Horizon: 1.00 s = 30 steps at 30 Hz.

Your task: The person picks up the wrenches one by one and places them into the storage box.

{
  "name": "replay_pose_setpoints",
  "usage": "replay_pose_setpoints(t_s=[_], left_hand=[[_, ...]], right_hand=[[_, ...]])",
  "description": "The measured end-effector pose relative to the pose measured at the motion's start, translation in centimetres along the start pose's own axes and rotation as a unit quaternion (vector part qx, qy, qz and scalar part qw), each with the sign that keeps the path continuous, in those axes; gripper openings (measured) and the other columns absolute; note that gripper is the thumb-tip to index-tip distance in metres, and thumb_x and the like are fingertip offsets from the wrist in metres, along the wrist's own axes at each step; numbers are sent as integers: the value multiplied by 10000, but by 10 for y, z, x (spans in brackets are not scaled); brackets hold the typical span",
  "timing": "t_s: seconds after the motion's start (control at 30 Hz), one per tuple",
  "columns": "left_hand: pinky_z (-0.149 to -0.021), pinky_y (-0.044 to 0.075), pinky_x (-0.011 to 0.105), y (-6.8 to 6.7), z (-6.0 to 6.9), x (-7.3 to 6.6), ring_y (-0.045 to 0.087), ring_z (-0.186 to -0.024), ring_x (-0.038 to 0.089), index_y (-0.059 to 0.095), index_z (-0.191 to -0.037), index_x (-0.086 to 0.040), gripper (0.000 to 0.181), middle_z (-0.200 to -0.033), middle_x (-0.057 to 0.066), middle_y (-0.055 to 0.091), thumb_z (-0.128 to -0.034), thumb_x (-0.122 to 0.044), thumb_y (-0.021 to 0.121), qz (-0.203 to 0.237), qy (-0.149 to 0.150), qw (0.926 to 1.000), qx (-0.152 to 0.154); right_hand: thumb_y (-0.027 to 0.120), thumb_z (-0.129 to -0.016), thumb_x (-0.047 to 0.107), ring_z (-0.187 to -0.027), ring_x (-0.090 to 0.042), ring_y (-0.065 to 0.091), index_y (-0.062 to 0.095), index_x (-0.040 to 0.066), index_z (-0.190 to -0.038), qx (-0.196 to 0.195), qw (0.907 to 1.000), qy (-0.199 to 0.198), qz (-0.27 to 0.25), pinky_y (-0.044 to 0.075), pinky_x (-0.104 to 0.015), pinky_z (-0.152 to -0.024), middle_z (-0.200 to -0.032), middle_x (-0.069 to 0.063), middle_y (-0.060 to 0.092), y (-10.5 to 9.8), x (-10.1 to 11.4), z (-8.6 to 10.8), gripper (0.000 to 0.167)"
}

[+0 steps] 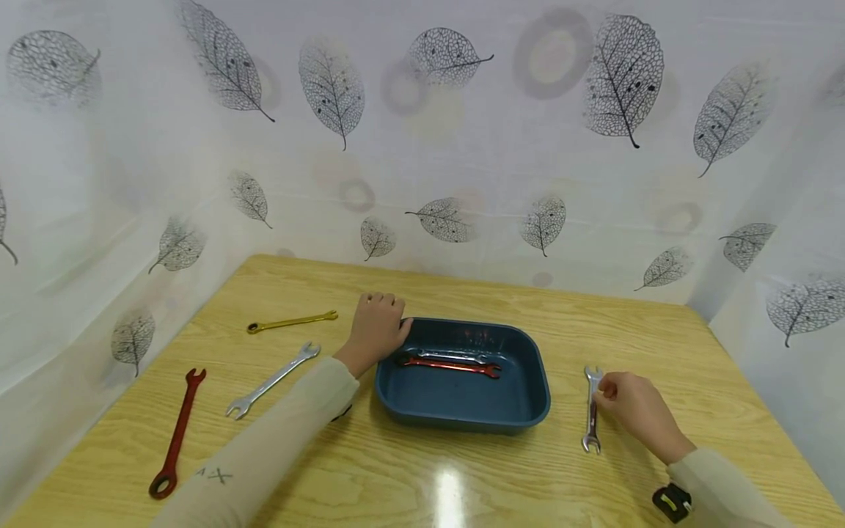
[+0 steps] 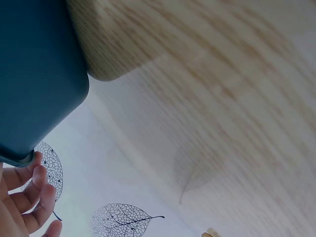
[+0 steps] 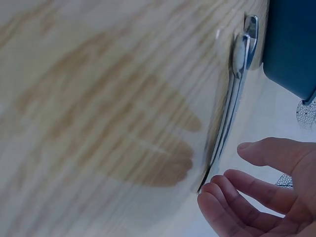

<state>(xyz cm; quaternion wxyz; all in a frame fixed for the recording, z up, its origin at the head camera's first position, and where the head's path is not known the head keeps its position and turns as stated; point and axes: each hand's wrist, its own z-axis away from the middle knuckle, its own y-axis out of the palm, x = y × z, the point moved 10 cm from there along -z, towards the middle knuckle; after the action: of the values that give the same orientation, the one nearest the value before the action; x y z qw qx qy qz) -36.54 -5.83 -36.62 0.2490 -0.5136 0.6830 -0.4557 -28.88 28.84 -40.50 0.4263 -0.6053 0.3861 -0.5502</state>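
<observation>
My left hand (image 1: pixel 376 331) (image 2: pixel 24 200) grips the blue tray (image 1: pixel 462 424) (image 2: pixel 39 74) at its back left corner, the thumb over the rim and the fingers bent outside. Inside the tray lie a red wrench (image 1: pixel 452 365) and a silver wrench (image 1: pixel 444 356), side by side. Right of the tray, a silver open-ended wrench (image 1: pixel 591 411) (image 3: pixel 231 108) lies on the table. My right hand (image 1: pixel 639 412) (image 3: pixel 269 192) is at its upper part, thumb and fingers apart; whether a fingertip touches it, I cannot tell.
On the left of the wooden table (image 1: pixel 370 484) lie a yellow wrench (image 1: pixel 290 323), a silver wrench (image 1: pixel 273 380) and a dark red wrench (image 1: pixel 178 436). A leaf-patterned white sheet (image 1: pixel 436 161) hangs behind and beside the table.
</observation>
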Motion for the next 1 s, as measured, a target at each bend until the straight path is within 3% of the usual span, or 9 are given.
replay_pose_setpoints(t_s=[1.0], left_hand=[[-870, 459, 445, 0, -2, 2, 633, -887, 248, 676, -948, -93, 290, -945, 79, 687, -880, -369, 620, 101, -23, 9999, -9]], right_hand=[[680, -811, 109, -556, -121, 470, 677, 10, -692, 179, 9994, 98, 280, 368, -263, -519, -650, -41, 651, 8, 0, -9, 155]])
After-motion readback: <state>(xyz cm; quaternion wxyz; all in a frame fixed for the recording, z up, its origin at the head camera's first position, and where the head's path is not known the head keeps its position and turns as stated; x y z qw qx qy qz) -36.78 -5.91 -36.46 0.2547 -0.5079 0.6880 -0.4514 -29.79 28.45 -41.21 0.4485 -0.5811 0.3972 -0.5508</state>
